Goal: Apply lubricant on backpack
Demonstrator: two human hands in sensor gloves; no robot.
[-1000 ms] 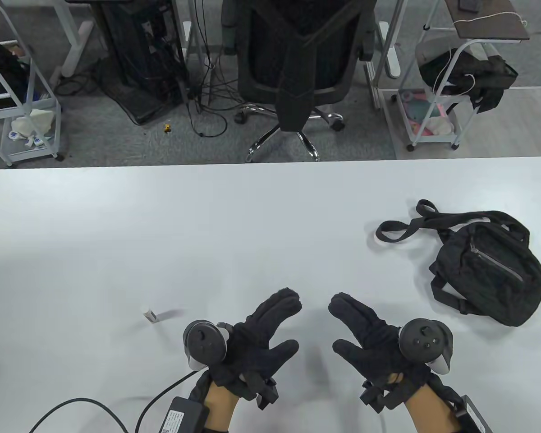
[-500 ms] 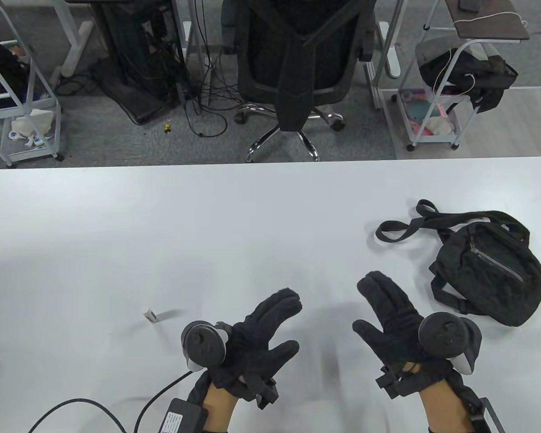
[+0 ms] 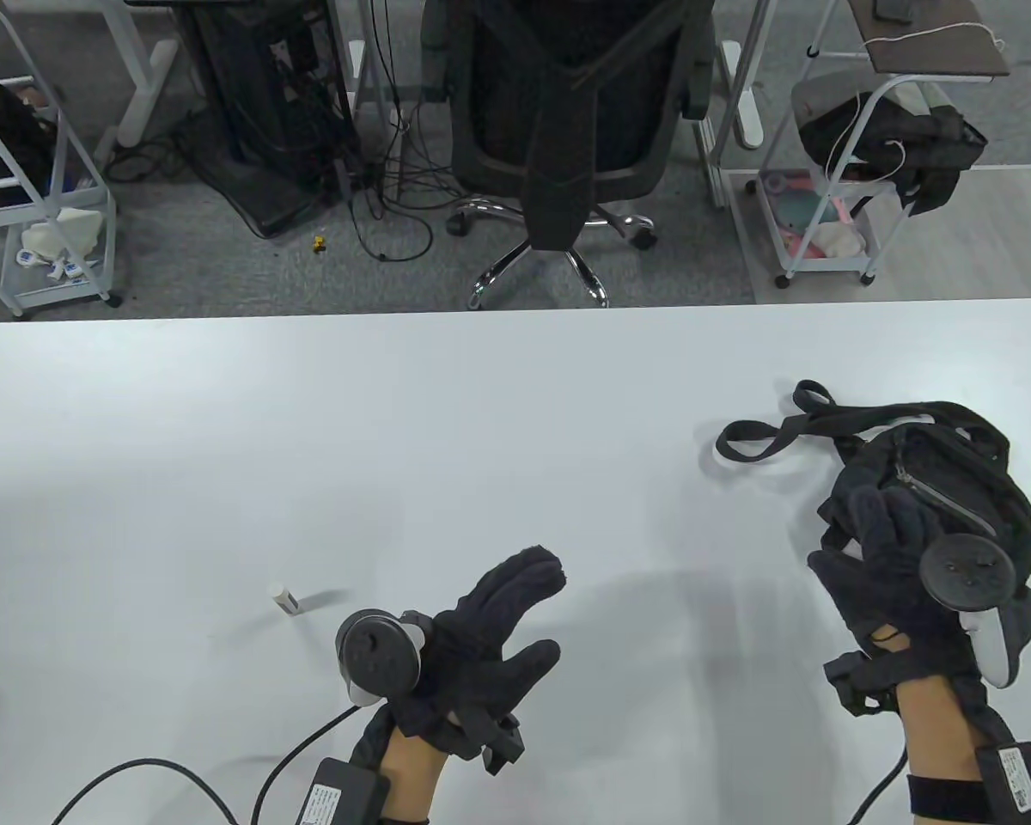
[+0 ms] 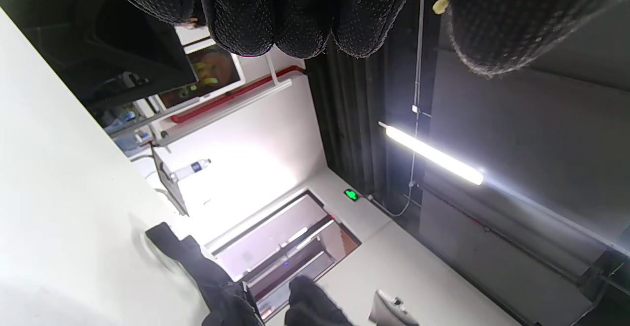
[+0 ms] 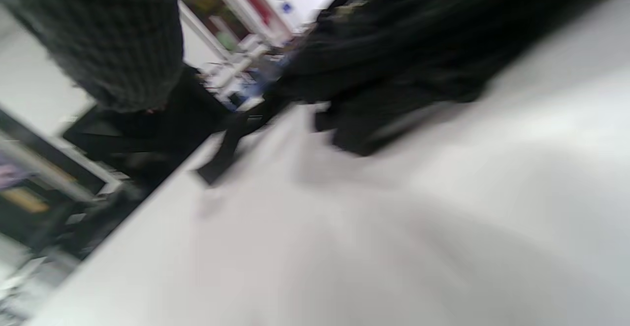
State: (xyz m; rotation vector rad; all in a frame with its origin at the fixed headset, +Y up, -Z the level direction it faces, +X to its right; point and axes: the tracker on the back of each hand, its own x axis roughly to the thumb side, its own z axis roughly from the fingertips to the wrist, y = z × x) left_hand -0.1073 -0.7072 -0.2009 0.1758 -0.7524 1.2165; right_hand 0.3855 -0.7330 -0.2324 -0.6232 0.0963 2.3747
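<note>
Right now our backpack (image 3: 954, 481) lies at the right of the tabletop (image 3: 395, 447), near its right edge, zipper pocket up and straps trailing toward the middle. Our right hand (image 3: 889, 559) sits on its near-left side, fingers curled against the fabric; whether they actually grip it we cannot tell, and the blurred right wrist view does not help. Our left hand (image 3: 481, 640) hovers above the tabletop with fingers spread and nothing in it. The small white lubricant tube (image 3: 285, 599) lies just left of that hand, untouched.

We judge this to be the opening step: taking hold of the backpack before any lubricant is applied. Next we likely need to pull the backpack toward the centre and pick up the tube with the left hand.

Between the two hands the tabletop offers broad room; the right edge is close, so dragging should go inward.
</note>
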